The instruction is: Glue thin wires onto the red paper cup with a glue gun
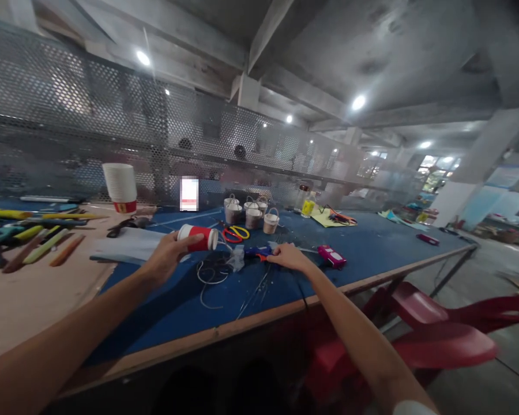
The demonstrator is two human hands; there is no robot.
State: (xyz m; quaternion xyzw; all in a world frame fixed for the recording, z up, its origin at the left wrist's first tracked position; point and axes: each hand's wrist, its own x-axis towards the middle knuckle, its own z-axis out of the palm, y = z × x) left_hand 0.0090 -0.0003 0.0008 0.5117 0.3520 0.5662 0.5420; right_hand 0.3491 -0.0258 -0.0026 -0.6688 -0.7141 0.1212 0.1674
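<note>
A: What is gripped by the left hand (168, 253)?

B: A red paper cup (198, 237) is grasped there, tipped on its side above the blue table (372, 253). Its long axis runs left to right, with the white rim turned right.

A: And the right hand (288, 257)?

B: It is laid over a blue glue gun (259, 251) on the table, just right of the cup; whether the fingers are closed round it cannot be told. The gun's nozzle is pointed left, towards the cup's open end, so the two are set nearly mouth to tip.

A: What is seen nearby?

B: Loops of wire (211, 274) lie below the cup; yellow-handled scissors (237, 233) and small buckets (253, 216) stand farther off.
</note>
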